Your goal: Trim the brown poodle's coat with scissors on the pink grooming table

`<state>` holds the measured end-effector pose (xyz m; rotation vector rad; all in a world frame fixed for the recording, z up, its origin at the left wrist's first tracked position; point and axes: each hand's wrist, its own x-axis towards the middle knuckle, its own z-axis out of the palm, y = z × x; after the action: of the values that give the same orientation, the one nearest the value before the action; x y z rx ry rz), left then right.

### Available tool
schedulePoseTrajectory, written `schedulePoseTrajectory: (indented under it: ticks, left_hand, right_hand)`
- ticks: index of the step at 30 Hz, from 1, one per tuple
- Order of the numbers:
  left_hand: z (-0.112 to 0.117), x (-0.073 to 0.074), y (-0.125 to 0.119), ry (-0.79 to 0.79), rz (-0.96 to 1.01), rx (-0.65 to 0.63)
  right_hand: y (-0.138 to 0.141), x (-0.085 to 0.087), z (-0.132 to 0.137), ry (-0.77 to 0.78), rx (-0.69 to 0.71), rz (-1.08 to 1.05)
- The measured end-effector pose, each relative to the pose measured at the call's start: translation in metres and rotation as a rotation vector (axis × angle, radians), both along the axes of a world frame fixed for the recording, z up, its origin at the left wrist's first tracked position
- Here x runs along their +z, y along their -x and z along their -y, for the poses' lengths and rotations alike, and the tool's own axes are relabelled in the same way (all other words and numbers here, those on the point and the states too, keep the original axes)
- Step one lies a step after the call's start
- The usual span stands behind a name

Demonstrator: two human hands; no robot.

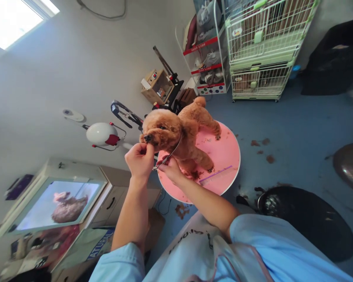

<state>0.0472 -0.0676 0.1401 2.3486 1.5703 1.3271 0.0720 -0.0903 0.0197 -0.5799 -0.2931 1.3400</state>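
With the closed grip of our left hand [140, 160], we held the curly apricot-brown dog [190, 135] by its chin. Our right hand [171, 170] gripped slim silver metal scissors [173, 152], blades beside its neck. The dog stood on the round, white-rimmed pink bench [231, 150], near a thin purple comb [216, 175].

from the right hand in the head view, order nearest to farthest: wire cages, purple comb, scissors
1. Scissors, in the right hand
2. Purple comb, on the pink table
3. Wire cages, beyond it at upper right
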Motion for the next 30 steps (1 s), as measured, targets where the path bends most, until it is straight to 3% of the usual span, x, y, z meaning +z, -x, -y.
schedulePoseTrajectory:
  ticks: [4, 11, 30]
  left_hand:
    - [0.001, 0.002, 0.001, 0.014, 0.012, 0.02]
    - [0.004, 0.005, 0.0, 0.047, 0.006, 0.056]
    - [0.006, 0.004, 0.005, 0.078, -0.004, 0.089]
  right_hand:
    - [-0.001, -0.002, 0.01, 0.051, 0.108, -0.044]
    - [0.0, -0.001, 0.011, 0.023, 0.073, 0.052]
    - [0.001, 0.006, 0.018, 0.027, 0.132, -0.049]
